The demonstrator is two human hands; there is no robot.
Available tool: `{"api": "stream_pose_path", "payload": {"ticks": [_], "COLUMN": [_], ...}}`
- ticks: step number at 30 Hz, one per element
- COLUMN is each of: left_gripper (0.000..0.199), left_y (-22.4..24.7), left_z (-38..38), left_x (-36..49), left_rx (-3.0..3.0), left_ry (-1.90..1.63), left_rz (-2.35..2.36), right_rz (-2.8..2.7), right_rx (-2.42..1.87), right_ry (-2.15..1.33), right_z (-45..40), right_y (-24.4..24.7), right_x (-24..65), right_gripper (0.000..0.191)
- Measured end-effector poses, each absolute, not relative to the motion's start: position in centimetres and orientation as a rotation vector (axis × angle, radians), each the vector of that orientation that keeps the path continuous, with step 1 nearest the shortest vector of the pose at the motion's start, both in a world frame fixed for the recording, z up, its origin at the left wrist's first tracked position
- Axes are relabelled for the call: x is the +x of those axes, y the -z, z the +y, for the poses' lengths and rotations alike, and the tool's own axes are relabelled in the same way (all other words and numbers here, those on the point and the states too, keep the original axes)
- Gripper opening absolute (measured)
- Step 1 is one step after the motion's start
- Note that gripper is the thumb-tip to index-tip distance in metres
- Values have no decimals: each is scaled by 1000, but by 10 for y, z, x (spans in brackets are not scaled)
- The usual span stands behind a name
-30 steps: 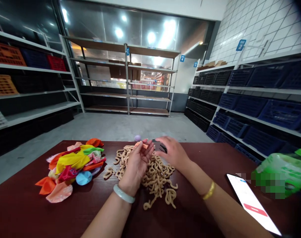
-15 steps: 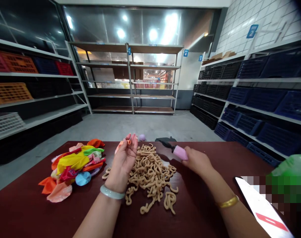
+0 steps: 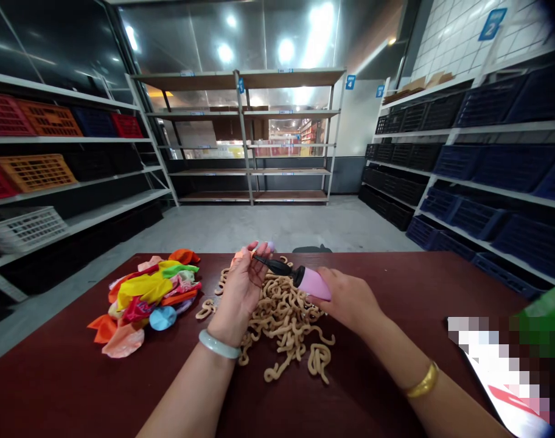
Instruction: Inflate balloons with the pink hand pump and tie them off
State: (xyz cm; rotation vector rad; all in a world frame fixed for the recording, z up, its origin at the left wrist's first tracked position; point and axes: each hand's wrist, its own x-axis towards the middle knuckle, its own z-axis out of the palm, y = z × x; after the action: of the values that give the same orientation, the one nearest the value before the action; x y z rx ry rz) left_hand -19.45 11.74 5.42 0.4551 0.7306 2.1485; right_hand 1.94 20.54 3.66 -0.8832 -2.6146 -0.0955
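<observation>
A small orange balloon point(image 3: 238, 258), limp and uninflated, is pinched between the fingertips of the left hand point(image 3: 241, 286), raised above the bench point(image 3: 67, 383) with its neck turned to the right. A hand pump point(image 3: 300, 280), with a pink barrel and a tapering black nozzle, lies level in the right hand point(image 3: 350, 299); its tip points left, just at the balloon's neck.

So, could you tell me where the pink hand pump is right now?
In the head view the pink hand pump is in the right hand, above the tan loops, its black nozzle at the balloon held by the left hand.
</observation>
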Motion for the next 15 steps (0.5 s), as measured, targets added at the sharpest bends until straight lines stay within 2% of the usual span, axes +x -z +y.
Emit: {"api": "stream_pose_path", "payload": {"ticks": [7, 15], "left_gripper": [22, 24], "left_y": [-49, -47], "left_z": [121, 123], "left_x": [-185, -178], "left_rx": [591, 638], "left_ry": [-2235, -2238], "left_rz": [973, 958], "right_rz": [-2618, -2639], "right_rx": [-927, -909], "right_ry": [27, -75], "right_z": [205, 206], "right_y": [-38, -38], "right_x": [21, 22], "right_gripper": [50, 48]}}
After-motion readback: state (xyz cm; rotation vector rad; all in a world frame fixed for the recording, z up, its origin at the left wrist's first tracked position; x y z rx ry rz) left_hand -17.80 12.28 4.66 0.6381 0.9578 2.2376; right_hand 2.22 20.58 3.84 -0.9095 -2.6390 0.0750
